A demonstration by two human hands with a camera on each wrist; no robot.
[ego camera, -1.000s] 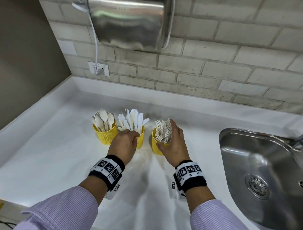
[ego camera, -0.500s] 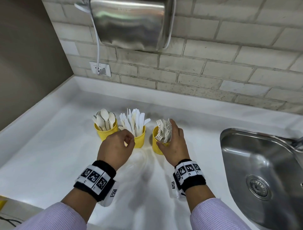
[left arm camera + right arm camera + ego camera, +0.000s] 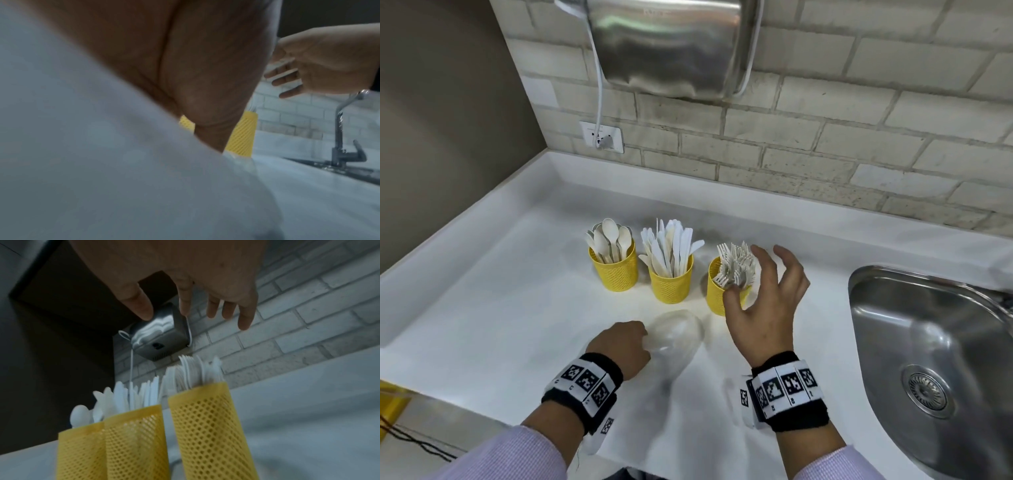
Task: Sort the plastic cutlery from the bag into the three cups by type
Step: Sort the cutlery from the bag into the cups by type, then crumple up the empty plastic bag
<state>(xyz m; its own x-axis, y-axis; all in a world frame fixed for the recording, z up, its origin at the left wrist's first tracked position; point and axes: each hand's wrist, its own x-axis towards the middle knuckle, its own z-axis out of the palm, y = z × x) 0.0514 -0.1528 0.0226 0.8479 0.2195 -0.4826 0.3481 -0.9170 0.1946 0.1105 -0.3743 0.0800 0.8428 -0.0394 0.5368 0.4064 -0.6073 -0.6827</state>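
Three yellow mesh cups stand in a row on the white counter: the spoon cup (image 3: 614, 272) on the left, the knife cup (image 3: 671, 282) in the middle, the fork cup (image 3: 717, 296) on the right. My left hand (image 3: 642, 341) is curled in front of the knife cup and grips a crumpled clear plastic bag (image 3: 678, 337) that rests on the counter. My right hand (image 3: 755, 274) hovers just right of the forks (image 3: 734, 265) with fingers spread and nothing in it. The right wrist view shows the spread fingers (image 3: 244, 318) above the fork cup (image 3: 207, 426).
A steel sink (image 3: 935, 359) lies to the right, with its faucet (image 3: 339, 129) behind it. A metal hand dryer (image 3: 671, 44) hangs on the brick wall above the cups, its cord running to an outlet (image 3: 602, 137). The counter's front edge is near my wrists.
My left hand drew back from the knife cup toward me and now grips the clear bag. My right hand let go of the fork cup, lifted and opened.
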